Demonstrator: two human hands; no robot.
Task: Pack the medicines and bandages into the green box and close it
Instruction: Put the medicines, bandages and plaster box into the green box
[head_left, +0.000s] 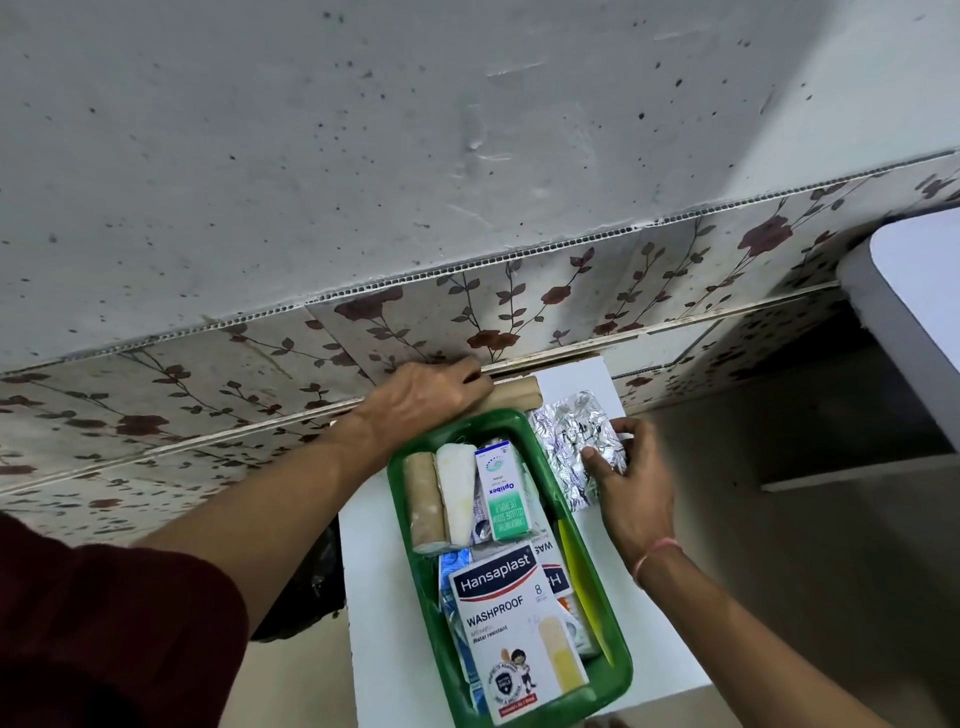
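The green box (540, 457) lies open on a small white table (374, 597). Inside it are a tan bandage roll (425, 501), a white gauze roll (457, 493), an Optibex eye-drop carton (505, 493) and a Hansaplast plaster box (514, 639) on top of other packets. Behind the box, by the wall, my left hand (423, 389) grips another tan bandage roll (514, 397). To the right of the box, my right hand (626, 478) holds silver foil tablet strips (571, 441) that rest on the table.
A flowered wall panel (519, 306) stands right behind the table. A white rounded surface (909, 291) juts in at the upper right. A dark bag (306, 587) hangs off the table's left side. Beige floor (805, 545) lies to the right.
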